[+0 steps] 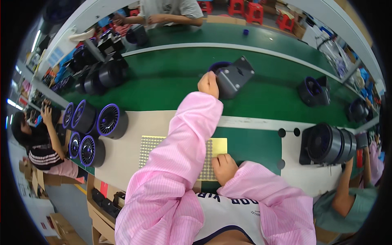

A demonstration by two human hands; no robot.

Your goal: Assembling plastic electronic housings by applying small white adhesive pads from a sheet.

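My left hand (pixel 209 84) reaches far out over the green belt. Its fingers are closed on the near left side of a dark grey round housing (pixel 229 83) with a purple rim and a flat bracket with holes. My right hand (pixel 224 168) is close to my body, its fingers curled down on a yellow sheet of round stickers (pixel 219 145). Small grey dots fill rows on the sheet, while its upper right part is bare yellow. Whether a sticker is between the right fingers is hidden. My left sleeve covers the middle of the sheet.
Purple-rimmed round housings (pixel 112 121) stand in a group at left. Stacked dark housings (pixel 326 143) stand at right. Another bracketed housing (pixel 314 90) sits on the belt (pixel 163 85). People work across, left and right. An open carton (pixel 102 208) is at lower left.
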